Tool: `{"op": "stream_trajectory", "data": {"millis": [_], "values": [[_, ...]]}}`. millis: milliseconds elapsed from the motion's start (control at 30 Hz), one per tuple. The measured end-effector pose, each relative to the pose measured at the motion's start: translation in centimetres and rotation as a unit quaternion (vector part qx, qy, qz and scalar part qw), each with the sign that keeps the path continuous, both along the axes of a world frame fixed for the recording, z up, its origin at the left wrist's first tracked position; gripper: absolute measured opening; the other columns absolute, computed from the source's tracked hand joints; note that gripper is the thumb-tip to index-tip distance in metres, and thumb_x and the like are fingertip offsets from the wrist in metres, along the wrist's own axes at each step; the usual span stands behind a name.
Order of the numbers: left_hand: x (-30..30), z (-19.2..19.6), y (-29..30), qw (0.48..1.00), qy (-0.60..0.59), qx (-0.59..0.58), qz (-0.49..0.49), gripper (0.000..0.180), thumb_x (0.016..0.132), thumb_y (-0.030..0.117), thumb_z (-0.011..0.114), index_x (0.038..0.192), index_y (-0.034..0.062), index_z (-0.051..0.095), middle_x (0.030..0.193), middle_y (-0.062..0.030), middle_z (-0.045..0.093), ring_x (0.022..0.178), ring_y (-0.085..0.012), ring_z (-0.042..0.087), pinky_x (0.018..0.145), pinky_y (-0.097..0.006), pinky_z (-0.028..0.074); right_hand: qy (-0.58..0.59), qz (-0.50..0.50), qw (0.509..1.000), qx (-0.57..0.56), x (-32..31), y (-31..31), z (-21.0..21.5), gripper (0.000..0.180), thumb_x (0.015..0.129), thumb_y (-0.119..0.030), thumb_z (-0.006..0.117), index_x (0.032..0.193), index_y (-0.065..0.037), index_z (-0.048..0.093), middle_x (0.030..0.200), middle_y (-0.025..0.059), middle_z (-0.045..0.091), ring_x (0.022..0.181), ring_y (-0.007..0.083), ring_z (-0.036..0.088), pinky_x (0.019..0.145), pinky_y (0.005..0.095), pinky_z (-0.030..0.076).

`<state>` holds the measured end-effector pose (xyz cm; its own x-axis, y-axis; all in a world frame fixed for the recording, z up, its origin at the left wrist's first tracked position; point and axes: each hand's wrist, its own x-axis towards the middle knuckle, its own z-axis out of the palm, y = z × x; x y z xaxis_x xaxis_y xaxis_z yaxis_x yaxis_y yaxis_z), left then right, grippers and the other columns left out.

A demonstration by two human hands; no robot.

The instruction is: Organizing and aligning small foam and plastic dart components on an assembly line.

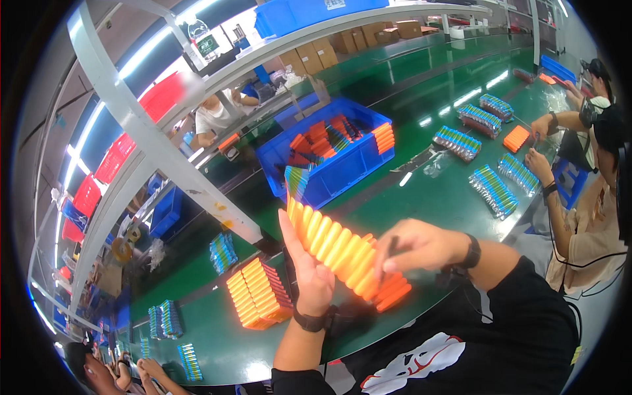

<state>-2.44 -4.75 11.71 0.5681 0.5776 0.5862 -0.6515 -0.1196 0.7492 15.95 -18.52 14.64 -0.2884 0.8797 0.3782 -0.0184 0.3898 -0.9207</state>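
A factory assembly line is shown. A long green counter (408, 191) is lined with rows of identical blue-and-green striped packs (492, 191) and stacked orange ribbed pieces (259, 294), laid out in batches. A blue plastic bin (342, 168) filled with more orange parts is set on the counter. Grey metal racking (141, 135) is mounted overhead, where red crates (115, 158), blue crates and cardboard boxes (316, 54) are stored. Several workers (589, 217) are seated close together along both sides, and strip lighting is reflected in the glossy surface.
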Motion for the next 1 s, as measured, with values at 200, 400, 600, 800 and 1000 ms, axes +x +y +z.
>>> {"op": "stream_trajectory", "data": {"millis": [200,400,600,800,1000], "values": [[1.5,-0.2,1.5,0.98,0.189,0.033,-0.05,0.106,0.082,0.027,0.079,0.162,0.0053,0.014,0.154,-0.0162,0.035,0.14,-0.0259,0.04,0.117,-0.04,0.032,0.06,-0.045,0.993,-0.093,-0.7,-4.0,-4.8,0.018,0.101,-0.011,0.062,0.108,0.004,0.07,0.105,0.0129,0.073,0.085,0.0165,0.069,0.075,0.0293,0.055],[3.3,-7.6,6.2,0.903,0.366,0.227,0.011,0.09,0.082,0.009,0.081,0.157,0.0004,0.031,0.144,-0.0127,0.05,0.131,-0.0194,0.051,0.109,-0.034,0.042,0.131,-0.073,0.968,-0.203,0.4,-3.6,-8.5,0.019,0.102,-0.013,0.06,0.104,0.003,0.071,0.107,0.0131,0.073,0.06,0.0117,0.059,0.06,0.0256,0.051],[4.1,-9.6,6.1,0.925,0.352,0.115,-0.091,0.087,0.084,0.008,0.081,0.155,-0.0032,0.031,0.142,-0.0124,0.051,0.127,-0.0197,0.054,0.108,-0.034,0.043,0.034,0.008,0.953,-0.301,2.3,-2.8,-8.9,0.022,0.101,-0.018,0.062,0.101,0.002,0.071,0.094,0.01,0.074,0.056,0.0101,0.058,0.055,0.0242,0.048],[3.3,-9.6,4.6,0.947,0.307,0.056,-0.077,0.089,0.084,0.008,0.081,0.155,-0.0043,0.028,0.138,-0.0137,0.054,0.126,-0.0213,0.055,0.108,-0.036,0.044,-0.052,0.061,0.964,-0.253,4.9,-0.6,-7.0,0.021,0.102,-0.019,0.061,0.102,0.001,0.069,0.095,0.0086,0.073,0.066,0.0095,0.063,0.057,0.025,0.049],[3.2,-10.3,4.8,0.938,0.332,0.1,-0.011,0.097,0.08,0.017,0.085,0.156,-0.0016,0.028,0.139,-0.0168,0.051,0.129,-0.0235,0.053,0.108,-0.037,0.043,-0.063,-0.227,0.968,0.08,3.4,6.3,-9.6,0.017,0.1,-0.017,0.063,0.108,-0.005,0.07,0.101,0.0074,0.064,0.091,0.0169,0.061,0.081,0.0308,0.05]]}}
